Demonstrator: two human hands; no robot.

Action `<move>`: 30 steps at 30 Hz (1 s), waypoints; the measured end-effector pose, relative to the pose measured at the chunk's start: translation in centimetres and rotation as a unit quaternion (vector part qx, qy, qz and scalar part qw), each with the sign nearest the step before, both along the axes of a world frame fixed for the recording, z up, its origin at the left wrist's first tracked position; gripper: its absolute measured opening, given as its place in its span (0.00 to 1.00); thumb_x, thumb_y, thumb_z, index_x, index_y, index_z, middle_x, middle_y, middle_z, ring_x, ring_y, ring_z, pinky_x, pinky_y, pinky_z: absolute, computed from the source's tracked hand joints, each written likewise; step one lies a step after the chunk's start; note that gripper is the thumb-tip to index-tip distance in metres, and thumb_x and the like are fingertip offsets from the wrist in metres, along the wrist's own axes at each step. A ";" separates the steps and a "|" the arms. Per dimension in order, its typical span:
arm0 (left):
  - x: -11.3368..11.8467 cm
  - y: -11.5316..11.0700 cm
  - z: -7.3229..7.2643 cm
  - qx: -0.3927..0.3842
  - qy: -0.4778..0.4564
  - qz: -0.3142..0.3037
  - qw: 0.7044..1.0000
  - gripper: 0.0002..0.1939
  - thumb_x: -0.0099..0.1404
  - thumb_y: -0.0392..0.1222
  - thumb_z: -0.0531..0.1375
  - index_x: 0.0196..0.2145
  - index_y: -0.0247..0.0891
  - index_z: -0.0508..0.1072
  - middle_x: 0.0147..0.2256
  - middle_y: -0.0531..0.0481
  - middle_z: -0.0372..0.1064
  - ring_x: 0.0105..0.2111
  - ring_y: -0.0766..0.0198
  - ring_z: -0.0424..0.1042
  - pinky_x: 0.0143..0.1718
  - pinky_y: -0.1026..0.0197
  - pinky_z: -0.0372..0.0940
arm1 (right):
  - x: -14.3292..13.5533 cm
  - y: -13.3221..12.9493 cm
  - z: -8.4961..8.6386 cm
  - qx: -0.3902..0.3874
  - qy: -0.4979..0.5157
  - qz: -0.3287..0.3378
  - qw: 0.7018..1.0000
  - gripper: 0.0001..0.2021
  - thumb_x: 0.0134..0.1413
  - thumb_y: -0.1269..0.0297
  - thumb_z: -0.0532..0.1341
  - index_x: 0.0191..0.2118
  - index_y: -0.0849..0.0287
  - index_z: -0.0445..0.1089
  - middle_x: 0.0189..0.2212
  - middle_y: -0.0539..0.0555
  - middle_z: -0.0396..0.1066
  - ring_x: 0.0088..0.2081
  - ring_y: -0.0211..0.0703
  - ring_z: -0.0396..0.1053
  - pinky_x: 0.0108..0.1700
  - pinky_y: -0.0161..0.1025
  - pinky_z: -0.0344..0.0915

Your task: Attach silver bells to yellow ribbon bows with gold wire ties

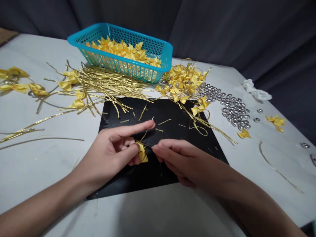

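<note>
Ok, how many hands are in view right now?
2: the left hand, holding a yellow bow over the black mat, and the right hand beside it, pinching a thin dark strand. Some fingers are partly hidden, but no other hand shows.

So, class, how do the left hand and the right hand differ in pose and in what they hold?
Pose: the left hand points one finger straight out, while the right hand has its fingers bunched together.
Hold: the left hand grips a yellow bow; the right hand pinches a thin dark strand.
Shared: both are bare and over the black mat.
</note>
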State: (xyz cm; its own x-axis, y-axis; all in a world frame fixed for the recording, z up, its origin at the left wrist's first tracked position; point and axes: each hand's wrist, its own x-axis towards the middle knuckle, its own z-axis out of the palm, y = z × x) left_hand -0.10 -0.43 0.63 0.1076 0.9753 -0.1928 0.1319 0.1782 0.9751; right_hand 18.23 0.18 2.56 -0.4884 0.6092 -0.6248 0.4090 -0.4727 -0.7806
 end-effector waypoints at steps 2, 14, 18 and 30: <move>0.0 0.0 0.0 -0.002 0.000 -0.001 1.000 0.22 0.50 0.31 0.60 0.42 0.48 0.78 0.21 0.53 0.75 0.13 0.72 0.66 0.14 0.74 0.63 | 0.0 0.0 0.0 0.002 0.003 0.000 1.000 0.20 0.59 0.46 0.52 0.27 0.58 0.57 0.16 0.41 0.48 0.16 0.26 0.45 0.15 0.24 0.48; 0.1 0.1 -0.2 -0.003 -0.006 -0.002 1.000 0.23 0.50 0.32 0.60 0.44 0.46 0.78 0.31 0.50 0.78 0.13 0.72 0.66 0.14 0.71 0.63 | 0.1 0.1 -0.4 0.010 -0.015 -0.001 1.000 0.20 0.59 0.45 0.52 0.28 0.58 0.58 0.16 0.40 0.46 0.16 0.27 0.44 0.15 0.26 0.46; 0.1 0.1 -0.1 -0.005 -0.010 0.004 1.000 0.25 0.48 0.31 0.60 0.45 0.45 0.78 0.34 0.49 0.79 0.14 0.73 0.65 0.14 0.71 0.63 | 0.2 0.1 -0.1 0.040 -0.028 0.019 0.999 0.20 0.58 0.44 0.52 0.28 0.58 0.58 0.16 0.41 0.47 0.16 0.26 0.45 0.17 0.27 0.46; 0.1 -0.2 -0.6 -0.023 -0.032 0.106 0.994 0.13 0.56 0.44 0.65 0.40 0.42 0.78 0.26 0.53 0.76 0.23 0.68 0.71 0.24 0.69 0.66 | 0.9 1.9 -0.1 0.263 -0.281 -0.039 0.922 0.19 0.58 0.48 0.52 0.25 0.58 0.57 0.18 0.45 0.53 0.21 0.32 0.49 0.23 0.33 0.46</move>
State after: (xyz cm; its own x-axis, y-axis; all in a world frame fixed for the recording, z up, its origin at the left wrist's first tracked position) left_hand 0.04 -0.59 0.03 -0.0853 0.9679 -0.2365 0.0249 0.2394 0.9706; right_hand 19.11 2.07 2.47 -0.1199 0.9200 -0.3731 0.7991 -0.1336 -0.5862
